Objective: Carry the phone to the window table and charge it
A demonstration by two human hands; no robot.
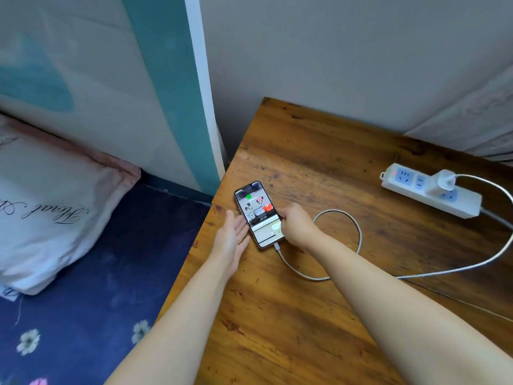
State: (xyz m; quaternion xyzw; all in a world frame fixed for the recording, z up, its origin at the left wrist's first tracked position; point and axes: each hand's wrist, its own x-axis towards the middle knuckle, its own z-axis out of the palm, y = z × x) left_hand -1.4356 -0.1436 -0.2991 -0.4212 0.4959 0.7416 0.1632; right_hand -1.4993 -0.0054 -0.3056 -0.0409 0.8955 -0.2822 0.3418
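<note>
Phone (pixel 259 214): lay face up near the table's left edge, screen lit, cable (pixel 358 232) plugged into its lower end.
Handling: likely light, rigid, slick glass; best held by the long edges.
Right hand (pixel 295 225): fingers curled on the phone's right edge.
Left hand (pixel 231 240): flat and open beside the phone, holding nothing.
Charger (pixel 443 183): seated in the white power strip (pixel 430 194).
Table (pixel 319 315): worn wood, bed (pixel 91 273) alongside.

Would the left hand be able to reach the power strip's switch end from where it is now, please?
Probably not directly: the left hand lies open beside the phone, and the right hand and the phone lie between it and the power strip farther along the wooden table.
</note>
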